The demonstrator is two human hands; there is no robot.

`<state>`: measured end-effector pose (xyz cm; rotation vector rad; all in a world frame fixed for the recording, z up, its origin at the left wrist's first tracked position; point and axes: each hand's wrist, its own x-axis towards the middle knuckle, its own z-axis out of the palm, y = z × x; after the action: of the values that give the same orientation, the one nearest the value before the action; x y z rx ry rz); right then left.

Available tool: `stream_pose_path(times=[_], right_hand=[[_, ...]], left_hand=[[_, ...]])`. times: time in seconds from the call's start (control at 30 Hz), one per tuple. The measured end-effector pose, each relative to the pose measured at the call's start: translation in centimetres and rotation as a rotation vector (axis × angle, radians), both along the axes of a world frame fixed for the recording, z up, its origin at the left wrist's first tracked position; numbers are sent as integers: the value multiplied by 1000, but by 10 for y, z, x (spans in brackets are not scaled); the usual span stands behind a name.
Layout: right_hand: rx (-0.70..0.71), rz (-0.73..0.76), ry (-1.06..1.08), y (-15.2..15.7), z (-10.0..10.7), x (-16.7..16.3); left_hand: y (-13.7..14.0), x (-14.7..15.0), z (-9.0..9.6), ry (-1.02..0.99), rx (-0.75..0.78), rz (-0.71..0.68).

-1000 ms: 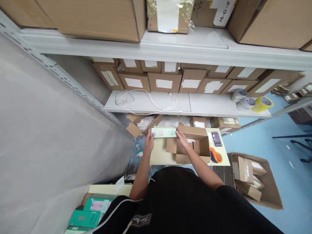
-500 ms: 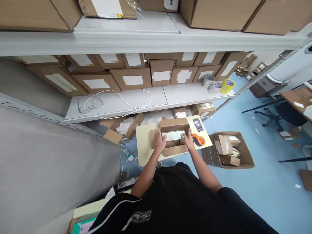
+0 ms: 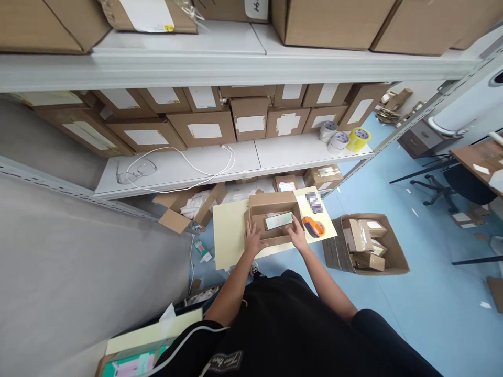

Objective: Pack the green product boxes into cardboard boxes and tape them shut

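An open cardboard box (image 3: 277,199) sits on a cream-coloured board in front of me. Inside it lies a slim pale green box (image 3: 279,220), tilted slightly with its right end higher. My left hand (image 3: 253,240) rests on the near left corner of the cardboard box, fingers stretched out and apart. My right hand (image 3: 297,234) reaches over the near right side, its fingers spread beside the right end of the slim box; whether they touch it is hard to see. To the right of the cardboard box lies an orange and dark blue tape dispenser (image 3: 313,226).
The cream board (image 3: 229,230) stands below a white shelf (image 3: 243,157) holding cartons, a white cable (image 3: 173,148) and tape rolls (image 3: 338,141). A large carton (image 3: 395,246) of smaller boxes stands right. An open carton (image 3: 176,220) with white paper is at left.
Both hands have shifted: they were gripping around the slim box and the cardboard box's sides. The slim box now lies deeper, more tilted. The left flap has gone from outward to upright.
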<state>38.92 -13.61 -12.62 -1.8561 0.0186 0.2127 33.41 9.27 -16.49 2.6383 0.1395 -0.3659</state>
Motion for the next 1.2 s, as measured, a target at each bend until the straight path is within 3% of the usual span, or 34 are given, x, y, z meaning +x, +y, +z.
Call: stream_pose_path(times=[0.2, 0.3, 0.57, 0.77, 1.0, 1.2], right_hand=[[-13, 174, -57, -28, 16, -3], [-20, 272, -135, -51, 27, -5], [-3, 434, -243, -128, 44, -17], [39, 575, -244, -171, 52, -32], [78, 743, -240, -175, 68, -48], [103, 917, -278, -140, 78, -80]], left_hand=[[-5, -5, 5, -61, 43, -10], [-20, -18, 8, -150, 19, -4], [-113, -97, 12, -289, 5, 224], [-182, -172, 38, -274, 58, 353], [-234, -249, 62, -278, 109, 490], [-265, -310, 78, -326, 177, 614]])
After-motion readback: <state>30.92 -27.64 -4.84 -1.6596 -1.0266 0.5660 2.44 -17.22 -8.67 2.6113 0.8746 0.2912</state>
